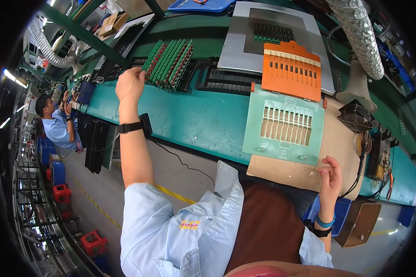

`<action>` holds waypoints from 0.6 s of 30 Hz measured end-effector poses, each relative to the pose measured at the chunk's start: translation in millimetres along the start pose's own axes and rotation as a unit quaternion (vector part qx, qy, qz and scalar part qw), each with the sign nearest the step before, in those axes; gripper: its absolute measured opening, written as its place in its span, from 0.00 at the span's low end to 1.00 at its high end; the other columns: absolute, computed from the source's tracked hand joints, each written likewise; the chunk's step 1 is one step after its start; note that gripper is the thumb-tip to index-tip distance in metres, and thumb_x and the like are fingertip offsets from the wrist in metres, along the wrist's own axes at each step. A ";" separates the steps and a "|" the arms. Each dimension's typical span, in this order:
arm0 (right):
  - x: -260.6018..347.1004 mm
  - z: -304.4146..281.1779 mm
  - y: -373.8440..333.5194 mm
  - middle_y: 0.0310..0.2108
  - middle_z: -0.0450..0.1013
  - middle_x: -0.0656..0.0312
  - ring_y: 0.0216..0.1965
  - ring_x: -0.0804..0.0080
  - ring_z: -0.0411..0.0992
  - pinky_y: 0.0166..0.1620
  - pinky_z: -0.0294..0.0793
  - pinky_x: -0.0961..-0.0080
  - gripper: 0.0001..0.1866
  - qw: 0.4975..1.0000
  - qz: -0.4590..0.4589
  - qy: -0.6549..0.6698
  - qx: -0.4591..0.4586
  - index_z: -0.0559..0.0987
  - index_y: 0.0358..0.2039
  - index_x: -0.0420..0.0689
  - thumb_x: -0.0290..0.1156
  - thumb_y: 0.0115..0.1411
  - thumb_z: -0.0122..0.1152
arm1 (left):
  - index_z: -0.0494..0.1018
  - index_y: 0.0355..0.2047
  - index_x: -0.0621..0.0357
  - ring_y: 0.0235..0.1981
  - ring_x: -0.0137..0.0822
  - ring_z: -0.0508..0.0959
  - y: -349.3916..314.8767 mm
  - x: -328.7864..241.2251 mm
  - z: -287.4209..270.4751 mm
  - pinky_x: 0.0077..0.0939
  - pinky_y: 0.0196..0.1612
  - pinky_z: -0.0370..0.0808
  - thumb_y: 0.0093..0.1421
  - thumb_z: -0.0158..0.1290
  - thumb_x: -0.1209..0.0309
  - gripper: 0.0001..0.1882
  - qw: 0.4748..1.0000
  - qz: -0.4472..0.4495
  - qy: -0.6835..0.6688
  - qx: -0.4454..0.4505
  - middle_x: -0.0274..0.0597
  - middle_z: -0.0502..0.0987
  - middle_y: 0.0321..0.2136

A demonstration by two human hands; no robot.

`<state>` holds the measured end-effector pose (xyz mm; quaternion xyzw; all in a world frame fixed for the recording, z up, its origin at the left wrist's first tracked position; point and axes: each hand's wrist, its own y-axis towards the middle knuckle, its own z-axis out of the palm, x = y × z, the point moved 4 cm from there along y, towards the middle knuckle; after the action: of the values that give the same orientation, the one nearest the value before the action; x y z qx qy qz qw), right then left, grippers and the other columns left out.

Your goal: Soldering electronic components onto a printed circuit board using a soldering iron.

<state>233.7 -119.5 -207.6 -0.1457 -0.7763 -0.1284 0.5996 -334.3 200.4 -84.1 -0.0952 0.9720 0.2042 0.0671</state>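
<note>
My left hand (131,85) reaches to the far left of the bench, its fingers pinched at the left edge of a green circuit board (153,62). That board stands among several upright green boards with red parts, in a black rack (187,83). The fingertips are partly hidden. Near the front edge, my right hand (331,177) hovers with loosely bent fingers apart and nothing visible in them. Just beyond it lies a pale green slotted fixture (253,134). An orange plate (291,83) with a row of small dark parts rests at the fixture's far side.
A grey metal plate (238,39) bearing more boards (272,33) lies behind. A black slotted rack (226,85) sits mid-bench. At the right are a fan (356,115), a silver duct (359,32) and cables. Brown cardboard (282,173) lies under the fixture. A co-worker (58,122) sits far left.
</note>
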 end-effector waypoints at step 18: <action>9.5 9.5 -1.3 0.51 0.74 0.61 0.40 0.78 0.74 0.47 0.73 0.80 0.18 0.998 -0.043 -0.052 0.017 0.73 0.58 0.37 0.18 0.68 0.53 | 0.85 0.33 0.51 0.29 0.40 0.82 -39.4 -0.5 -73.9 0.29 0.32 0.78 0.60 0.64 0.67 0.04 0.943 0.164 -0.069 -0.283 0.37 0.82 0.28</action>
<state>222.4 -116.5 -200.8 -0.1087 -0.8140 -0.1326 0.5549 -332.2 134.8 -32.1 0.0646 0.8694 0.4848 0.0700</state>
